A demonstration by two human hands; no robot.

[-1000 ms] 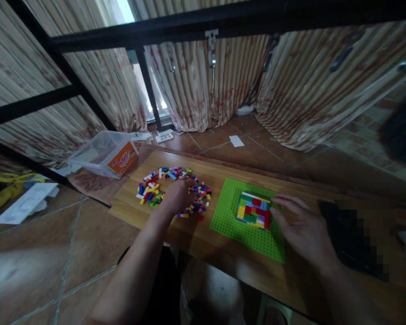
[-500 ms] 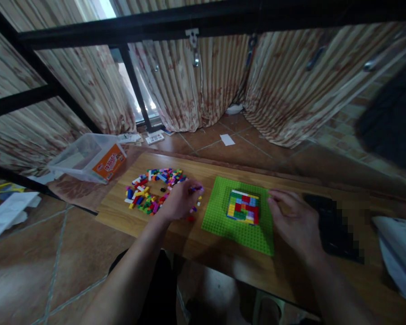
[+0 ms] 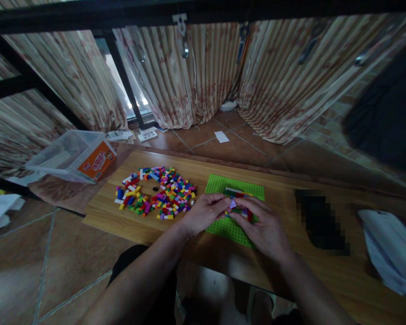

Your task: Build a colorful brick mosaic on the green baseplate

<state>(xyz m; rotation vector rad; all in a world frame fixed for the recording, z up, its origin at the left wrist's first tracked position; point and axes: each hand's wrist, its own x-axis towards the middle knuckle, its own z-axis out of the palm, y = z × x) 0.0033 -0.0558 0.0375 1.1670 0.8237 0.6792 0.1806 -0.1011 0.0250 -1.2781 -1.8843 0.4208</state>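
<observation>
My left hand (image 3: 205, 212) and my right hand (image 3: 265, 225) meet over the green baseplate (image 3: 219, 229). Between their fingertips is a small light purple brick (image 3: 232, 204), pinched from both sides. Beneath the fingers lies a flat block of multicoloured bricks (image 3: 238, 192) on the baseplate, mostly covered by my hands. Whether the purple brick touches that block, I cannot tell. Left of the baseplate, a loose pile of small coloured bricks (image 3: 176, 192) spreads over the wooden table.
The wooden table (image 3: 122, 221) runs across the view. A clear plastic box (image 3: 66, 153) with an orange label stands beyond its left end. On the right are a dark, pixelated object (image 3: 321, 221) and a pale bag (image 3: 389, 253). Striped curtains (image 3: 203, 76) hang behind.
My left hand has moved right from the brick pile to the baseplate, bringing the purple brick. My right hand has moved left from the baseplate's edge and meets it. The view has shifted slightly.
</observation>
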